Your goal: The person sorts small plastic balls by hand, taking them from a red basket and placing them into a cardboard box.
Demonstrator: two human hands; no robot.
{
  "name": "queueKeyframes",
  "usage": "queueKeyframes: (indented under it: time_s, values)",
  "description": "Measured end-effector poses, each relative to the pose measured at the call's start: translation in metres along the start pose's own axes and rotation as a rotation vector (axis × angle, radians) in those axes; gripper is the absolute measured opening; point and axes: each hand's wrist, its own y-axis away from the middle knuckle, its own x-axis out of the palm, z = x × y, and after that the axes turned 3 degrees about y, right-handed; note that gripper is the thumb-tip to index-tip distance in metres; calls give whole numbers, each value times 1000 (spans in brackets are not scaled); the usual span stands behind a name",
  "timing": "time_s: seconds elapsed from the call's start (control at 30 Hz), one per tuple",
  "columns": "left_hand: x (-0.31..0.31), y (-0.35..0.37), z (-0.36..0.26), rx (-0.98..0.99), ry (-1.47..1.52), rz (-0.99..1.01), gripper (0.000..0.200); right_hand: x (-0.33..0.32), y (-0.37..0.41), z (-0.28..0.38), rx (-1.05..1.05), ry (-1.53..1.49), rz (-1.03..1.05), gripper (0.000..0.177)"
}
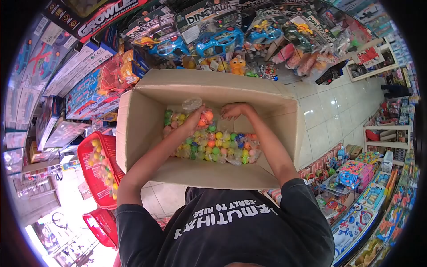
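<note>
A large open cardboard box [153, 86] stands in front of me, and both my arms reach into it. Bags of small colored balls [218, 144], mostly yellow, green and orange, cover part of its bottom. At the box's far side, my left hand [194, 118] is closed on a clear plastic bag of orange balls [206, 118]; crumpled plastic sticks out above the fingers. My right hand [233, 111] is just to the right, near the far wall, with its fingers curled. Whatever is in those fingers, if anything, is hidden.
A red plastic basket [91, 171] with bagged yellow balls stands left of the box, with another red basket [98, 224] below it. Packaged toys [209, 33] hang beyond the box. Boxed toys [95, 84] are stacked at the left. More toys [356, 178] fill shelves at the right.
</note>
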Motion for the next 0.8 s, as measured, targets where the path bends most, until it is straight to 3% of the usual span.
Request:
queueKeyframes:
  time_s: [0.1,0.2,0.27,0.47,0.6,0.67,0.7,0.77,0.8]
  values:
    - [7,-1,-2,-18,-101,61,55,-8,30,25,2,61,131,62]
    - [12,-5,4,-26,-135,105,66,-5,42,35,-91,-23,33,58]
    - [15,-14,10,-49,-189,99,73,-4,39,34,-302,276,-135,55]
    - [27,-19,12,13,-190,145,80,5,51,46,-486,53,-183,45]
    - [41,-9,2,22,-237,180,83,4,63,49,-370,227,-264,39]
    - [32,-38,23,270,-383,183,83,2,64,40,-181,63,-150,38]
    - [30,-34,18,269,-383,182,83,1,59,30,-181,62,-148,38]
    - [25,-21,4,243,-935,281,76,1,43,3,-196,-65,-20,35]
    - [20,-25,6,242,-939,285,76,0,44,-4,-195,-70,-24,35]
